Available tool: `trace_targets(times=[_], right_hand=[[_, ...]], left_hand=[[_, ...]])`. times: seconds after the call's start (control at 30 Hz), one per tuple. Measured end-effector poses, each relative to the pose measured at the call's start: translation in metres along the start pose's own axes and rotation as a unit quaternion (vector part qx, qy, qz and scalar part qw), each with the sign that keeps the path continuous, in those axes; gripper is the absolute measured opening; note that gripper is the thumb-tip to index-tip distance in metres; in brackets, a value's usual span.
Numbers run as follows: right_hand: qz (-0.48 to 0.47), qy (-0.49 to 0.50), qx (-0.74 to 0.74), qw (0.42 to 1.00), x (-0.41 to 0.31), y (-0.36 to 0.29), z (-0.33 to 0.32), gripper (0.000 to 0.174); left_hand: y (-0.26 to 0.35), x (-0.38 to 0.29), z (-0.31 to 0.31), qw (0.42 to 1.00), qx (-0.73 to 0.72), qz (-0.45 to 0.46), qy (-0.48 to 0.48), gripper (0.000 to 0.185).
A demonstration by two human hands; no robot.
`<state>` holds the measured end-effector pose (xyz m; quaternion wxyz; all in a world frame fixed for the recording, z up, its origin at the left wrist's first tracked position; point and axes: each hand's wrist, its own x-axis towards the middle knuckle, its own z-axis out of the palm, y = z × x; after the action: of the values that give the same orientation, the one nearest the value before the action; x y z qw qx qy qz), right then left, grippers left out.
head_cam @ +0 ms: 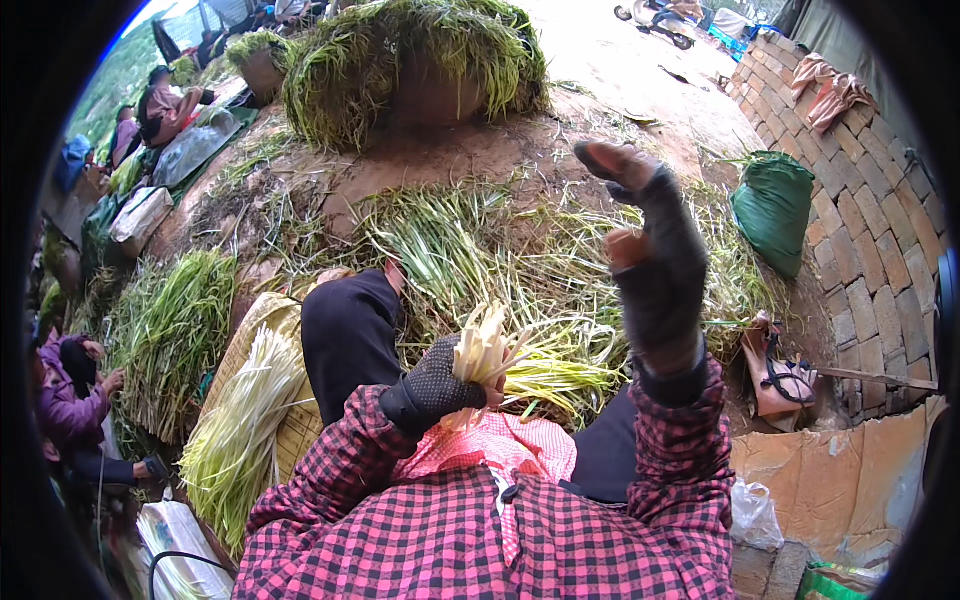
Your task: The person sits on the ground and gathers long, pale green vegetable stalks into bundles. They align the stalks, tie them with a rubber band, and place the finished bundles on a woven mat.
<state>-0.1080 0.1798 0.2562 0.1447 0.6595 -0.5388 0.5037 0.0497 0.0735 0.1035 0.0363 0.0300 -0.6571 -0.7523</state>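
Observation:
My left hand (pixel 439 382), in a dark dotted glove with bare fingertips, grips a bundle of pale leafy stalks (pixel 480 349) above my lap. The cut white ends face up, and a few thin stalks stick out to the right. My right hand (pixel 656 247), in a dark fingerless glove, is raised off to the right. It is slightly blurred, holds nothing, and its thumb stands apart from the fingers. Below the hands, yellow-green stalks (pixel 562 379) lie loose between my knees. A greener heap of leafy stalks (pixel 450 247) spreads on the ground farther out.
To my left, sorted pale stalks (pixel 240 427) rest on a yellow woven sack (pixel 289 315), beside a green leafy pile (pixel 172 337). A person in purple (pixel 75 397) sits beyond. Ahead is a large leafy mound (pixel 420 67). A green sack (pixel 772 214) stands right, near a brick wall (pixel 862 225).

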Motion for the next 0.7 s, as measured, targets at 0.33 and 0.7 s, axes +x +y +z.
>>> trace_targets(times=[0.33,0.7], right_hand=[[0.056,0.043,-0.018,0.997,-0.02,0.005,0.001,0.05],[0.296,-0.04,0.299,0.906,-0.103,0.037,0.03,0.069]], left_hand=[[-0.004,0.006,-0.005,1.0,-0.019,-0.02,0.0,0.042],[0.01,0.008,-0.01,0.979,-0.154,-0.004,0.136,0.046]])
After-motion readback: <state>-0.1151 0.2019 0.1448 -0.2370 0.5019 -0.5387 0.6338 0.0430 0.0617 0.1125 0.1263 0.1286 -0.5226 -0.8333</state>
